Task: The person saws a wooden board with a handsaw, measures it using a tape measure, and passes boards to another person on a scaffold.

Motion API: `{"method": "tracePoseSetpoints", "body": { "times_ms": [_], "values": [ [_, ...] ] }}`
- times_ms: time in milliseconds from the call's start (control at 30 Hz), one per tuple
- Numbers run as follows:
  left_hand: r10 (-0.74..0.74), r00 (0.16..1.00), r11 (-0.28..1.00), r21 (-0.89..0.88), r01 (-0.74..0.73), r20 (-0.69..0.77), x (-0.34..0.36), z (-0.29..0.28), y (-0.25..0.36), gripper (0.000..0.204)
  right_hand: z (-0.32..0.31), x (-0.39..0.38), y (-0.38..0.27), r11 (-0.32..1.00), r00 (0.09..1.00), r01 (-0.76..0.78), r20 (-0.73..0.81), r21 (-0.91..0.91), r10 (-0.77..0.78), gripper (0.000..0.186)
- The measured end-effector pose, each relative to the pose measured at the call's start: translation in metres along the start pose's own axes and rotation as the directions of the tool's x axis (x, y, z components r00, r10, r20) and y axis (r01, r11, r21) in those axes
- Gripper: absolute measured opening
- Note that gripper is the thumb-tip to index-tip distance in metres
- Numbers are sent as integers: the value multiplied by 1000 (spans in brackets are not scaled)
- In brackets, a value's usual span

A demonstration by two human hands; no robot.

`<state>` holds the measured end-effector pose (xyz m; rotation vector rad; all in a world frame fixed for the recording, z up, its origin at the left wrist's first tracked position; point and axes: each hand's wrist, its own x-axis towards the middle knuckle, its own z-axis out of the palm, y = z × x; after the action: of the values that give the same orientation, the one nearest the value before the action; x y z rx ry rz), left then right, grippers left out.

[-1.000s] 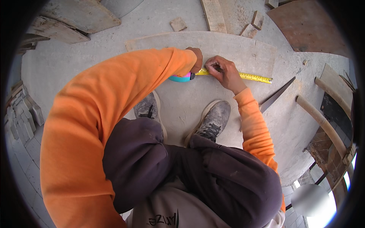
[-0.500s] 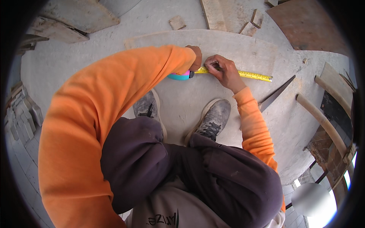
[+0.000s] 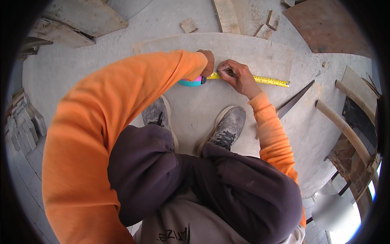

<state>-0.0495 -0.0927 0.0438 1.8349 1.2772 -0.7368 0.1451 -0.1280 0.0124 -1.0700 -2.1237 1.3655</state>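
A tape measure with a teal and pink case (image 3: 190,83) lies along the near edge of a pale flat board (image 3: 183,42). Its yellow blade (image 3: 271,81) runs out to the right. My left hand (image 3: 208,62) is closed at the mouth of the case, gripping the tape measure there; its fingertips are mostly hidden. Over the blade, just to the right, my right hand (image 3: 242,79) is closed in a pinch. Whatever sits between those fingers is too small and shadowed to name. The blade passes beneath this hand.
A hand saw blade (image 3: 296,99) lies right of my right forearm. Wood offcuts (image 3: 273,20) and a brown sheet (image 3: 329,28) are at the far side. Boards (image 3: 85,18) lean at far left, and a curved pole (image 3: 343,128) stands at right. My shoes (image 3: 227,126) rest on the floor.
My right hand has shifted very slightly left along the blade, its fingers curling a little tighter. The left hand keeps its place at the case. The whole view has tilted marginally.
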Motion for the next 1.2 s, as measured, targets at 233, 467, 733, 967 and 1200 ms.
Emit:
{"method": "tracePoseSetpoints", "body": {
  "times_ms": [233, 467, 733, 967, 1200],
  "values": [
    [-17, 1000, 999, -40, 16, -16, 6, 8, -4, 31, 2, -1, 1, 999, 1000, 25, -14, -36, -25, 12],
    [55, 998, 997, 47, -54, -24, 4, 4, -3, 28, 2, 0, -1, 1000, 1000, 20, -22, 21, -20, 13],
    [-28, 1000, 1000, 3, 27, 10, 4, 1, 7, 29, 0, -6, 2, 999, 998, 43, -49, 7, -42, 12],
    [-26, 999, 999, -40, 25, -24, 4, 7, -7, 30, 1, 3, -4, 999, 1000, 8, 12, 39, -8, 12],
    [67, 995, 986, -150, -77, -70, 2, 22, -18, 28, -7, -31, -31, 952, 788, 131, -553, -276, -269, 18]
  ]
}}
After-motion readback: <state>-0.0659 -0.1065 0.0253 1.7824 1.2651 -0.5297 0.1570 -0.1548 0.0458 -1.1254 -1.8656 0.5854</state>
